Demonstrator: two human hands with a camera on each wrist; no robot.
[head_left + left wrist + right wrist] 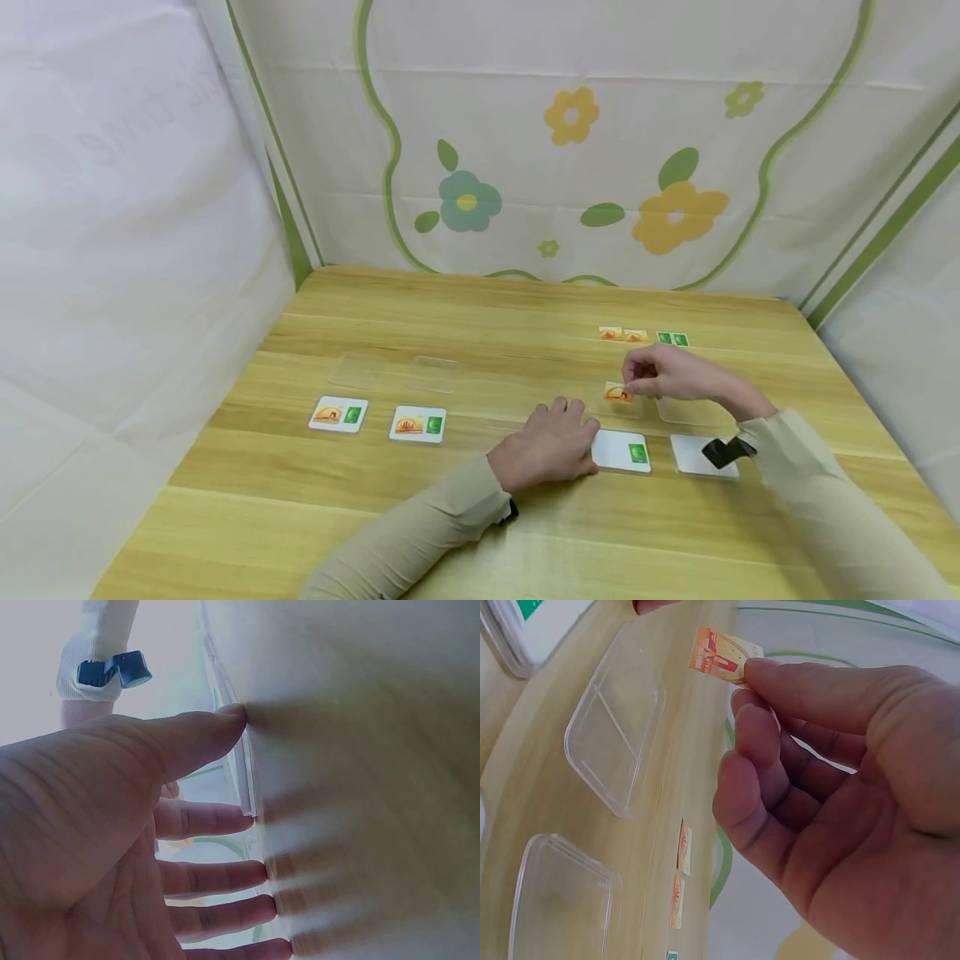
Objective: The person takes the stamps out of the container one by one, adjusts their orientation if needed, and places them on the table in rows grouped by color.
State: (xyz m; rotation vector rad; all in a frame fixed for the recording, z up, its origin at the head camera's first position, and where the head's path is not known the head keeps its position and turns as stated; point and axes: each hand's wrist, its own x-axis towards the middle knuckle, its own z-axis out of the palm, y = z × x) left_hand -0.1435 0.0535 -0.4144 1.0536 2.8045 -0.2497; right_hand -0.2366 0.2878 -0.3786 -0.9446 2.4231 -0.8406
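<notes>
The right hand [670,372] pinches a small orange picture sticker [617,393] between thumb and forefinger, its other fingers curled in toward the palm; the sticker is held up off the worktop [300,533], just beyond the far edge of a white card with one green sticker [607,448]. That card lies right of centre, its green sticker [637,453] on the right part of its face. The left hand [551,443] is at the card's left edge, fingers fairly straight and spread, thumb tip and forefinger tip touching the edge, with the other fingertips down on the worktop. To the right lies another white card [686,452], partly covered by the black wrist device [727,452] on the right arm. At the left are two finished-looking cards, the left card [338,414] and its right-hand neighbour [417,425], each bearing an orange sticker on the left and a green one on the right. Beyond these two lie two clear covers [433,375]; another clear cover [690,411] lies beyond the far right card. Farther off at the right, two orange stickers [636,336] sit left of two green stickers [680,340]. A flowered cloth [510,50] hangs behind the worktop.
</notes>
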